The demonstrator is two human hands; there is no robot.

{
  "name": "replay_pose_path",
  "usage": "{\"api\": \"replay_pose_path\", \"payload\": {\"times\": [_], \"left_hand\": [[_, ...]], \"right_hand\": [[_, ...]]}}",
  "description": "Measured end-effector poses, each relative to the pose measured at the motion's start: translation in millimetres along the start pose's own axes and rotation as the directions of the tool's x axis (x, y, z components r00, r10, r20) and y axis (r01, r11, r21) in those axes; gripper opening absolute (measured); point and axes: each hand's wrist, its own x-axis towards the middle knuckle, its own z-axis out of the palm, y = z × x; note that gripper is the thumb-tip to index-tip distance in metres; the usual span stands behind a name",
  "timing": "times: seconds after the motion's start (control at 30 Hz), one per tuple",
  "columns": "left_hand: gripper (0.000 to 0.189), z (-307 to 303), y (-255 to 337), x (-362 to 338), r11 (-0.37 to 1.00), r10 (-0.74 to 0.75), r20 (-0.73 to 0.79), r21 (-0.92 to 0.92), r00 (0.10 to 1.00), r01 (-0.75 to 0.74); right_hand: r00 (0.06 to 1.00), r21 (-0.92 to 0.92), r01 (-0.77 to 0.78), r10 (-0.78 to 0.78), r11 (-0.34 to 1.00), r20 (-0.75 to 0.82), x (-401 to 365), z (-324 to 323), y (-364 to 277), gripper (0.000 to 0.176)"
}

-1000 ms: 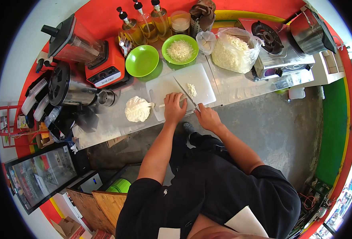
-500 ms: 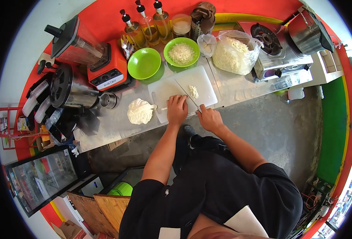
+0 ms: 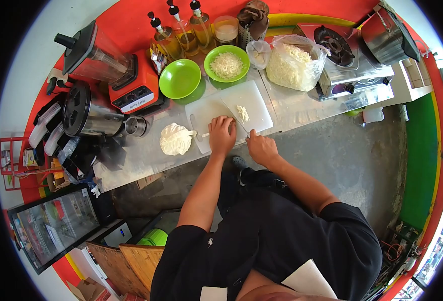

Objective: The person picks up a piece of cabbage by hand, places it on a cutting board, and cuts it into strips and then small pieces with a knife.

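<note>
In the head view a white cutting board [image 3: 259, 100] lies slanted on the steel counter. My right hand [image 3: 262, 148] is closed round the handle of a kitchen knife [image 3: 235, 111], whose blade points away from me over the board. Just left of the blade, my left hand [image 3: 222, 134] presses down on the board with fingers bent and together; whatever is under them is hidden. A small pile of shredded white food [image 3: 242, 114] sits right of the blade. Left of the board rests a pale, folded white lump [image 3: 176, 139], its narrow end at the board's edge.
Behind the board stand an empty green bowl [image 3: 180, 80], a green bowl of white shreds [image 3: 226, 64] and a full plastic bag [image 3: 295, 65]. A red blender [image 3: 134, 93] is at left, a gas stove [image 3: 347, 75] at right. Pump bottles [image 3: 185, 37] line the wall.
The knife handle and my right hand have shifted slightly left and toward the counter's back, the blade staying beside the left fingers. The whole view has drifted slightly.
</note>
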Motion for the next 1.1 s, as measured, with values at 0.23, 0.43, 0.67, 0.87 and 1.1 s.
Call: {"api": "replay_pose_path", "payload": {"times": [0.23, 0.43, 0.67, 0.87, 1.1], "left_hand": [[0.011, -3, 0, 5, 0.994, -0.107, 0.078, -0.021, 0.991, 0.109], [0.01, -5, 2, 6, 0.993, -0.11, 0.057, -0.047, 0.992, 0.113], [0.01, 1, -1, 1, 0.997, -0.066, -0.009, -0.032, 0.998, 0.066], [0.01, 1, 0, 0, 0.998, -0.039, -0.073, -0.056, 0.997, 0.035], [0.006, -1, -1, 3, 0.992, -0.095, -0.054, -0.091, 0.994, 0.089]], "right_hand": [[0.997, -0.088, 0.072, -0.068, 0.994, 0.046, 18, -8, 2, 0.025], [0.998, -0.065, -0.017, 0.02, 0.998, 0.054, 11, 8, -6, 0.021], [0.999, -0.126, 0.043, -0.046, 0.991, -0.016, 17, 5, -4, 0.014], [0.999, -0.137, 0.041, -0.043, 0.99, -0.016, 8, 12, -10, 0.015], [0.998, -0.144, 0.058, -0.061, 0.988, -0.012, 8, 2, -12, 0.015]]}}
